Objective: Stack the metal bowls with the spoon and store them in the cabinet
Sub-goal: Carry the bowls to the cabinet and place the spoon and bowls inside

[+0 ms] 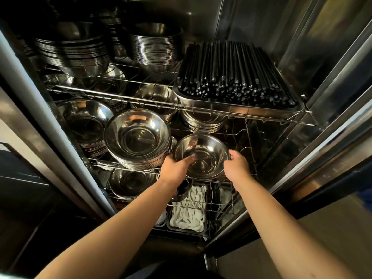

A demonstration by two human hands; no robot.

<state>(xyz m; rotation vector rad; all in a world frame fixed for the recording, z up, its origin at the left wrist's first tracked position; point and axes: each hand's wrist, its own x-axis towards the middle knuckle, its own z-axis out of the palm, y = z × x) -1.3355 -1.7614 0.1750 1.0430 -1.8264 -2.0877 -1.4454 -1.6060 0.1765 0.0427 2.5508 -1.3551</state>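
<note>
metal bowls (201, 156) in a small stack are held at the right of the cabinet's middle wire shelf (237, 179), gripped on both sides: the left hand (175, 168) is closed on the near left rim with its thumb laid inside the top bowl, and the right hand (237, 164) is closed on the right rim. whether the stack already rests on the wires cannot be told. just to the left, touching or nearly touching, a taller stack of larger bowls (137, 137) is seen on the same shelf, with a further stack (86, 123) behind it at the far left. on the upper wire shelf (112, 95) a steel tray (237, 108) packed with black chopsticks (235, 73) is set at the right, and two tall bowl stacks (74, 53) are kept at the left and middle. below the held bowls, containers of white spoons (189, 214) are seen on the lowest level, beside another bowl (130, 182). the cabinet (271, 27) is lined with steel walls.
</note>
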